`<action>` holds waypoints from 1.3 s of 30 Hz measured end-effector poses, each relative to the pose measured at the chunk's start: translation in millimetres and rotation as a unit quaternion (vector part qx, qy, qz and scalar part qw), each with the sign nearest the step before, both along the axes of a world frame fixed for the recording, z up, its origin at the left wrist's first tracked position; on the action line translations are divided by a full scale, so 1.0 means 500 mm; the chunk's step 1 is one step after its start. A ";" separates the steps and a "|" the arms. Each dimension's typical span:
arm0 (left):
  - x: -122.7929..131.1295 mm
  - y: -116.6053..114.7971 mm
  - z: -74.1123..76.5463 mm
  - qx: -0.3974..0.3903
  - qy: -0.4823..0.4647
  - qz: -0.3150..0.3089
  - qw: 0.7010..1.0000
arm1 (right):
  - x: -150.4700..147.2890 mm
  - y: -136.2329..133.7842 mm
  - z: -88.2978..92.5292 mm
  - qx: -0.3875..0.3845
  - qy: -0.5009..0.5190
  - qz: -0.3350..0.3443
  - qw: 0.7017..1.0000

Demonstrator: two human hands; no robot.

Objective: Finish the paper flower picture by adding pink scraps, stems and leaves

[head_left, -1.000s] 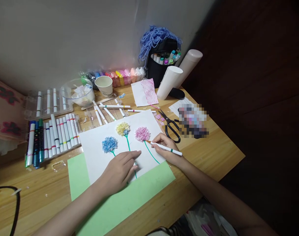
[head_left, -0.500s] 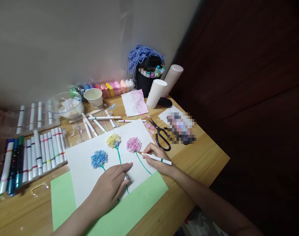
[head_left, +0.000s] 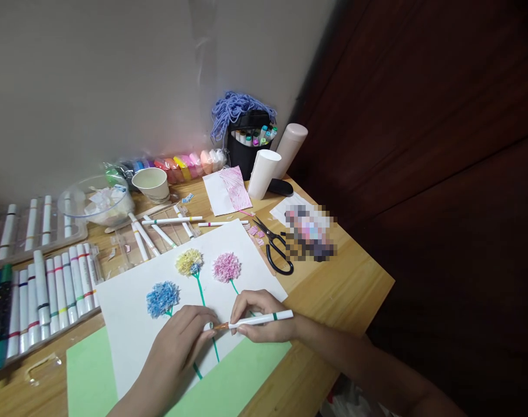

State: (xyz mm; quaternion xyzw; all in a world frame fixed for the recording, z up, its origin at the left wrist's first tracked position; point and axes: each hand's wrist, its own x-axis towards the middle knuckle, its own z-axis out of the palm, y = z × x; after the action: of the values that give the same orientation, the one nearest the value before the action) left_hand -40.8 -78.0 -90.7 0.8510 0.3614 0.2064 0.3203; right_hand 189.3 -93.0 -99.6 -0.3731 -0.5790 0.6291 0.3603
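Right hand (head_left: pixel 264 315), fingers curled, pinches a white marker (head_left: pixel 283 316) over the white sheet (head_left: pixel 125 318); its orange-brown tip points at a small cap (head_left: pixel 208 326) held between the thumb and fingers of the half-closed left hand (head_left: pixel 181 336). Whether the tip has entered the cap, I cannot tell. Three fluffy flower heads, blue, yellow and pink, sit on the sheet above green stems, which the hands partly cover.

Beneath it, green paper (head_left: pixel 88 370) lies on a light wooden desk (head_left: pixel 355 284) set against a grey wall (head_left: pixel 94 75), with dark wood panelling (head_left: pixel 442 145) on the right. Black-handled scissors (head_left: pixel 271 236) lie just beside the sheet, near pink scraps (head_left: pixel 253 230). Loose markers (head_left: pixel 172 220) crowd its far edge, and behind them stand a paper cup (head_left: pixel 153 186) and a clear bowl (head_left: pixel 110 211). Farther back, blue yarn (head_left: pixel 242 110) tops a black pen case (head_left: pixel 245 159) beside a white cylinder (head_left: pixel 264 176).
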 end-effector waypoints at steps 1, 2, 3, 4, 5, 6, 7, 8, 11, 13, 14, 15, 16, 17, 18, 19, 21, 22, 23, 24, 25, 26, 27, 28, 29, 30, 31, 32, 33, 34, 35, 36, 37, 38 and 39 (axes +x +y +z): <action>0.001 0.000 0.000 -0.001 -0.003 0.001 1.000 | 0.000 0.000 0.001 0.004 -0.013 0.004 1.000; 0.001 0.000 0.000 0.000 -0.005 0.002 1.000 | 0.001 -0.001 0.003 0.006 -0.022 0.006 1.000; 0.002 0.000 -0.001 0.002 -0.007 0.003 1.000 | 0.002 -0.001 0.004 0.007 -0.027 0.006 1.000; 0.003 0.000 -0.002 0.004 -0.010 0.004 1.000 | 0.002 -0.001 0.005 0.007 -0.030 0.007 0.999; 0.003 0.000 -0.002 0.005 -0.010 0.003 1.000 | 0.002 -0.001 0.007 0.007 -0.033 0.006 0.999; 0.004 0.000 -0.003 0.004 -0.009 0.003 1.000 | 0.002 -0.001 0.007 0.008 -0.035 0.005 0.999; 0.004 0.000 -0.002 0.003 -0.007 0.003 1.000 | 0.002 -0.001 0.007 0.009 -0.037 0.004 0.999; 0.005 0.001 -0.002 0.004 -0.005 0.002 1.000 | 0.001 -0.001 0.007 0.012 -0.038 0.001 0.999; 0.005 0.002 0.004 0.013 0.000 0.001 1.000 | 0.000 0.000 0.004 0.027 -0.025 -0.020 0.999; 0.006 0.002 0.008 0.026 0.004 -0.003 1.000 | -0.001 0.000 0.002 0.043 -0.013 -0.034 0.998; 0.006 0.001 0.010 0.032 0.007 -0.006 0.999 | -0.001 -0.001 0.001 0.054 -0.014 -0.034 0.998; 0.007 0.001 0.011 0.038 0.010 -0.011 0.999 | -0.002 -0.001 0.001 0.067 -0.023 -0.031 0.997; 0.008 0.000 0.012 0.043 0.013 -0.018 0.999 | -0.004 -0.002 0.002 0.081 -0.036 -0.024 0.996; 0.009 -0.001 0.012 0.050 0.016 -0.025 0.998 | -0.006 -0.002 0.004 0.095 -0.049 -0.016 0.994; 0.010 -0.001 0.013 0.059 0.019 -0.030 0.998 | -0.009 -0.002 0.007 0.107 -0.061 -0.009 0.992; 0.011 -0.002 0.014 0.069 0.022 -0.034 0.997 | -0.014 -0.002 0.011 0.116 -0.071 -0.006 0.991; 0.012 -0.005 0.020 0.091 0.027 -0.042 0.995 | -0.024 0.000 0.023 0.131 -0.086 -0.005 0.988; 0.011 -0.006 0.027 0.097 0.032 -0.049 0.994 | -0.029 0.001 0.030 0.141 -0.091 -0.003 0.986; 0.009 -0.007 0.037 0.098 0.039 -0.060 0.993 | -0.035 0.001 0.038 0.154 -0.091 0.000 0.984; 0.006 -0.009 0.050 0.092 0.050 -0.073 0.992 | -0.040 0.002 0.047 0.171 -0.085 0.004 0.982; 0.003 -0.011 0.065 0.082 0.063 -0.085 0.991 | -0.046 0.003 0.057 0.192 -0.072 0.011 0.979; -0.001 -0.014 0.083 0.068 0.076 -0.092 0.991 | -0.051 0.005 0.066 0.212 -0.055 0.020 0.976; -0.005 -0.016 0.101 0.049 0.085 -0.098 0.990 | -0.056 0.007 0.076 0.229 -0.038 0.032 0.972; -0.010 -0.019 0.119 0.033 0.087 -0.099 0.991 | -0.061 0.012 0.086 0.245 -0.022 0.048 0.968; -0.015 -0.022 0.136 0.017 0.085 -0.098 0.991 | -0.065 0.018 0.097 0.258 -0.012 0.069 0.964; -0.019 -0.025 0.150 0.001 0.079 -0.091 0.993 | -0.070 0.025 0.107 0.268 -0.005 0.092 0.959; -0.024 -0.028 0.163 -0.012 0.070 -0.079 0.994 | -0.076 0.034 0.118 0.276 -0.003 0.116 0.954; -0.028 -0.031 0.172 -0.024 0.058 -0.063 0.996 | -0.081 0.044 0.128 0.282 -0.004 0.138 0.949; -0.033 -0.033 0.178 -0.035 0.043 -0.046 0.997 | -0.088 0.054 0.137 0.285 -0.007 0.157 0.945; -0.037 -0.035 0.182 -0.047 0.027 -0.027 0.998 | -0.095 0.066 0.146 0.286 -0.012 0.175 0.942; -0.042 -0.035 0.183 -0.062 0.010 -0.011 0.998 | -0.103 0.077 0.154 0.282 -0.017 0.191 0.940; -0.047 -0.035 0.181 -0.080 -0.005 0.005 0.997 | -0.112 0.090 0.160 0.274 -0.023 0.206 0.939; -0.054 -0.032 0.178 -0.099 -0.019 0.022 0.995 | -0.121 0.104 0.165 0.259 -0.030 0.220 0.940; -0.062 -0.028 0.173 -0.113 -0.029 0.048 0.992 | -0.131 0.120 0.167 0.239 -0.038 0.232 0.942; -0.073 -0.022 0.168 -0.122 -0.032 0.084 0.988 | -0.141 0.138 0.168 0.215 -0.045 0.237 0.946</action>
State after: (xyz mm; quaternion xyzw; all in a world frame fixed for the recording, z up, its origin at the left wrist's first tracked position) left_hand -77.1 -89.0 -6.7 0.7649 0.4436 0.2144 0.4150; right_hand 118.8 -23.9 -15.8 -0.1672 -0.7878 0.5393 0.2460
